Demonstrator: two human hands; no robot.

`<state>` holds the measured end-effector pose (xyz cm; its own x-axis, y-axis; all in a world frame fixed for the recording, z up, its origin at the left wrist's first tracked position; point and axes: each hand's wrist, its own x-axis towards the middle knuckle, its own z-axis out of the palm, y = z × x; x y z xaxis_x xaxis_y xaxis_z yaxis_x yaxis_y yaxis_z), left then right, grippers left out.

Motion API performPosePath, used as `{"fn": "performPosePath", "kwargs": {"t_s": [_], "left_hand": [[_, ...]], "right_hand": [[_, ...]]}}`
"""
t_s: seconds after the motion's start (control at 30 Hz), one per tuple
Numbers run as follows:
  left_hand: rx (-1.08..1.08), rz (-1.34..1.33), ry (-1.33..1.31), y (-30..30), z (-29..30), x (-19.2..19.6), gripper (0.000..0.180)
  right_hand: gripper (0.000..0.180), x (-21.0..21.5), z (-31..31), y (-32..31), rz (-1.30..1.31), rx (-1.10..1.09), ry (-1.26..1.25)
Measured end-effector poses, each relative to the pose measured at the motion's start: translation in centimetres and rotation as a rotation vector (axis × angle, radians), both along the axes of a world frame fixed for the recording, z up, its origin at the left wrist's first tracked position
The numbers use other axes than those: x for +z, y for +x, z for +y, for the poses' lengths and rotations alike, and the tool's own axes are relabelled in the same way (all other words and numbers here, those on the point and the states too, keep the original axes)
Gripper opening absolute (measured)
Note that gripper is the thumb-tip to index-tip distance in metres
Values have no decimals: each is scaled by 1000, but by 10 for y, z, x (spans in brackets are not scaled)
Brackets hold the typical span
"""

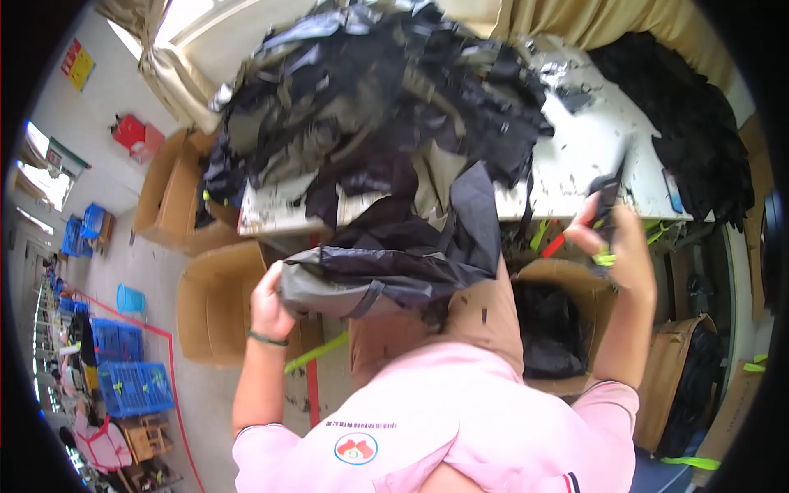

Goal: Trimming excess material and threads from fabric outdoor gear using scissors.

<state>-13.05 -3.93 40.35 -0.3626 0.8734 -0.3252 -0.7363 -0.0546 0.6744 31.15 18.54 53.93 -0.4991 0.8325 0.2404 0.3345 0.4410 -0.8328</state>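
Note:
My left hand (pixel 269 302) is closed on the edge of a black and grey sewn fabric piece (pixel 370 283), shaped somewhat like a bag. The piece hangs in front of my lap, and its far part rests against the table edge. Off to the right, my right hand (pixel 618 234) is raised and closed around dark scissors (pixel 606 201). Their blades point up and away over the table, slightly blurred. A yellow-green band shows at that hand's wrist side. The right hand is apart from the fabric piece.
A large heap of black and olive fabric pieces (pixel 353 99) covers much of the white table (pixel 588 148). More black fabric (pixel 682 115) is stacked at its right end. Cardboard boxes (pixel 215 308) stand below at left; another box at right holds black items (pixel 549 329).

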Motion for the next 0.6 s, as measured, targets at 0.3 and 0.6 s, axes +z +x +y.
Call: {"fn": "performPosePath", "kwargs": {"t_s": [0.3,0.6], "left_hand": [[-536,965,-344,24,-41,-74,53],[-379,262,49,51,17,11,33]], "right_hand": [[38,-254,-68,-63,-384,92,-136],[42,-258,-66,-112,-12,101,-288]]}}
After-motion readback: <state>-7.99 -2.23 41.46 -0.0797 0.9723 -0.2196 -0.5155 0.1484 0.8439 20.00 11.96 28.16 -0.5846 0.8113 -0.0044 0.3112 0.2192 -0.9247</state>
